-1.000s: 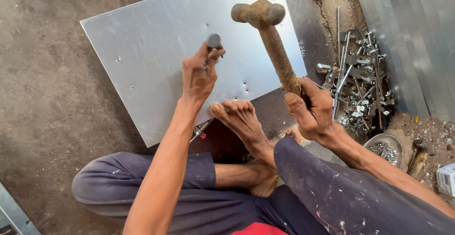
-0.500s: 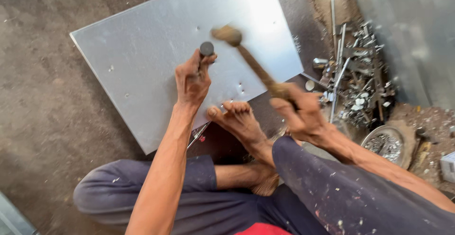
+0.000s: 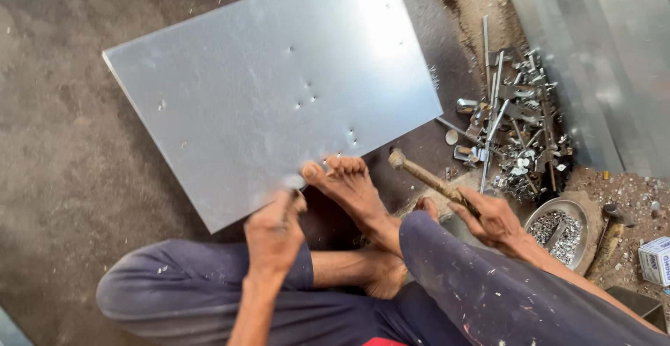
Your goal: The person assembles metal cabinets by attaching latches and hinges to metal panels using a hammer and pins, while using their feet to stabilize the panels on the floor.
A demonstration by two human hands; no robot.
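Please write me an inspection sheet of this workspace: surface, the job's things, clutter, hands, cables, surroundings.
Surface: dark, dusty concrete floor.
Job's things: flat grey sheet-metal panel with small punched holes, bare foot on its near edge; wooden-handled hammer; small metal punch.
Clutter: pile of scrap metal fittings; round metal bowl of small fasteners; small white carton.
Hands: left hand grips the punch; right hand grips the hammer, lowered.
Cables: nothing seen.
Surroundings: stacked grey metal sheets at right.
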